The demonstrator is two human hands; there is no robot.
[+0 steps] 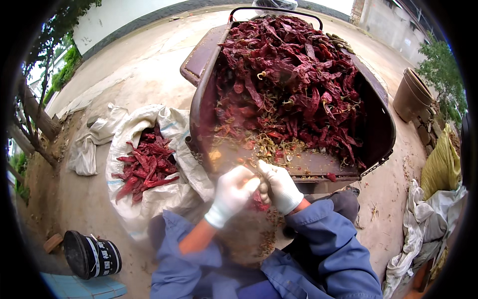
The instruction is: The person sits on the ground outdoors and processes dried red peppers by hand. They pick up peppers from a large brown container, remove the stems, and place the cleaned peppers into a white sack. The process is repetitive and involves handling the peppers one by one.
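Note:
Both of my hands wear white knit gloves and meet in front of the cart's open end. My left hand (236, 191) is closed with its thumb against the curled fingers, at the upper part of a dried red chili pepper. Around that pepper (260, 203) the fingers of my right hand (279, 185) are curled, their tips soiled; red skin shows below them. The gloves hide most of the pepper. Just beyond, a heap of dried red chilies (287, 74) fills a dark red metal cart bed (321, 161), with loose stems and seeds (276, 144) along its near edge.
On my left a white woven sack (194, 168) stands open, holding dried chilies (149, 166). A black bucket (78, 254) lies tilted near blue tiles (82, 286). To the right are a brown bucket (412, 95), a yellow sack (442, 164) and crumpled white sacks (418, 220).

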